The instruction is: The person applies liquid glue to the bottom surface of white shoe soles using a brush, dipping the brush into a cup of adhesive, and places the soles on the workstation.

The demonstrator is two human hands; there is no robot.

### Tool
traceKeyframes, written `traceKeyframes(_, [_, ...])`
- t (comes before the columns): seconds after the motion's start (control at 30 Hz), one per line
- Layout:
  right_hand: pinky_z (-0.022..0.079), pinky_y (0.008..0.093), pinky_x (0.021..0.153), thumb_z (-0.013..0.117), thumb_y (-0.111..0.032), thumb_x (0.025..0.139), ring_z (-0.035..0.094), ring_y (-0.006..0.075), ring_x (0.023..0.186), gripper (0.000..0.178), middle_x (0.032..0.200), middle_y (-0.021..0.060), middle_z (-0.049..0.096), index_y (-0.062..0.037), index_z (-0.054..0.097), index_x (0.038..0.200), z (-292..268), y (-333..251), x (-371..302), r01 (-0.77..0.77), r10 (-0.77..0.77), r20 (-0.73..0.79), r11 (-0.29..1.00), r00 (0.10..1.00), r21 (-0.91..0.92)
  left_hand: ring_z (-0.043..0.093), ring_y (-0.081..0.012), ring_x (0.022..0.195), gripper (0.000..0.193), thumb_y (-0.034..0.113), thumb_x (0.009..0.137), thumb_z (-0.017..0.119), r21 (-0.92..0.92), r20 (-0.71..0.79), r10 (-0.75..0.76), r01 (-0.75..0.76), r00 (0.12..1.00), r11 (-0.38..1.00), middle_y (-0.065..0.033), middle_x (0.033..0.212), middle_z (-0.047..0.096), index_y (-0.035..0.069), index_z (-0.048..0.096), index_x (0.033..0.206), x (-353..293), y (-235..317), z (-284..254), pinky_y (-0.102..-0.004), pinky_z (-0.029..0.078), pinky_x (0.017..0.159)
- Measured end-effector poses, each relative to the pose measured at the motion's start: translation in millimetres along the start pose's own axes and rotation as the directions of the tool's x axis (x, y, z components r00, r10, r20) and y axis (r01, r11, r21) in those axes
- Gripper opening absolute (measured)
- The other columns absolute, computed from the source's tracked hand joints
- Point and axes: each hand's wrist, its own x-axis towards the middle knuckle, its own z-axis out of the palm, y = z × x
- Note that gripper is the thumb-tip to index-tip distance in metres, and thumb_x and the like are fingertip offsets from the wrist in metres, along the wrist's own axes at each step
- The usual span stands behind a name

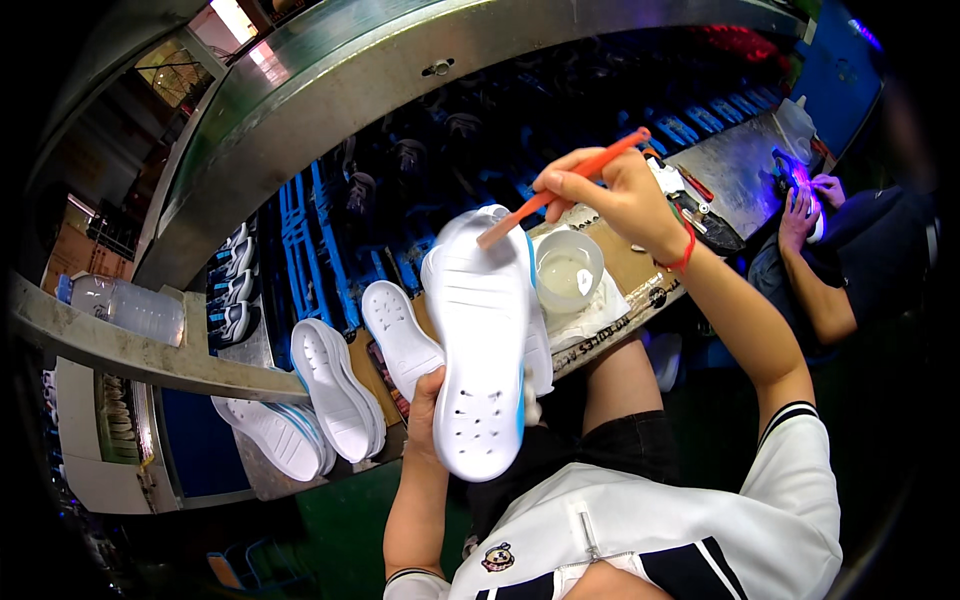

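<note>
"White shoe sole: where exactly?"

"Mid-view, raised over the near edge of the desk, with the holed end toward the body."

"And from the far left?"

"Clear plastic bottle, lying on its side beside a pale metal rail. Then, at the left end of the desk, blue-edged soles, with a white pair propped just beside."

"Next along?"

"One smaller-looking sole, near the raised one. Below that, the left hand, closed on the sole's left edge, thumb in sight, most other fingers hidden."

"Further right?"

"Orange brush, slanting down to the upper end of the sole. Contact at the tip: impossible to tell. Under the handle, a translucent bowl of clear liquid, on white paper."

"And the brush, held how?"

"Pinched in the right hand, fingers curled narrow around the handle. Red cord at the wrist."

"Last, at far right?"

"Red-handled tools on the desk, then a co-worker's hands in violet light."
</note>
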Motion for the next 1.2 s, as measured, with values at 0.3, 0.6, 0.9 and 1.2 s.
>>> traceKeyframes(0.3, [0.05, 0.0236, 0.069, 0.062, -0.01, 0.087, 0.066, 0.0142, 0.074, 0.016, 0.08, 0.0104, 0.069, 0.0026, 0.067, 0.096, 62, -8, -52, -0.012, 0.001, 0.077, 0.99, 0.997, 0.142, 0.057, -0.0205, 0.102, 0.064, -0.004, 0.064, 0.072, 0.429, -0.175, 0.465, -0.358, 0.868, 0.829, -0.0085, 0.109, 0.058, 0.002, 0.048, 0.123, 8, 2, 13, -0.0328, 0.048, 0.089])
traceKeyframes(0.6, [0.05, 0.0267, 0.073, 0.063, -0.012, 0.086, 0.065, 0.0135, 0.074, 0.016, 0.076, 0.0088, 0.069, 0.0017, 0.068, 0.092, 27, 12, -48, -0.028, 0.028, -0.005, 0.999, 1.0, -0.044, 0.055, -0.0205, 0.105, 0.06, 0.001, 0.068, 0.075, 0.515, -0.198, 0.541, -0.383, 0.818, 0.767, -0.008, 0.111, 0.056, 0.003, 0.049, 0.122, 5, 8, -1, -0.0322, 0.045, 0.092])
traceKeyframes(0.9, [0.051, 0.0266, 0.07, 0.06, -0.007, 0.087, 0.065, 0.0159, 0.076, 0.015, 0.084, 0.0119, 0.067, 0.0054, 0.065, 0.095, 11, 15, -45, 0.009, -0.007, 0.012, 0.99, 1.0, -0.138, 0.055, -0.0211, 0.108, 0.06, 0.003, 0.068, 0.076, 0.655, -0.085, 0.71, -0.497, 0.699, 0.568, -0.0093, 0.116, 0.057, 0.003, 0.05, 0.122, 3, 3, -2, -0.0329, 0.044, 0.094])
traceKeyframes(1.2, [0.051, 0.0255, 0.071, 0.056, -0.01, 0.09, 0.065, 0.0135, 0.073, 0.019, 0.074, 0.0085, 0.069, 0.0053, 0.065, 0.094, 59, 8, -81, -0.128, 0.138, -0.095, 0.986, 0.986, 0.104, 0.058, -0.0208, 0.109, 0.06, 0.026, 0.077, 0.074, 0.533, 0.687, 0.583, 0.243, 0.434, -0.81, -0.0052, 0.122, 0.058, 0.012, 0.049, 0.13, 15, 8, 5, -0.0323, 0.045, 0.094])
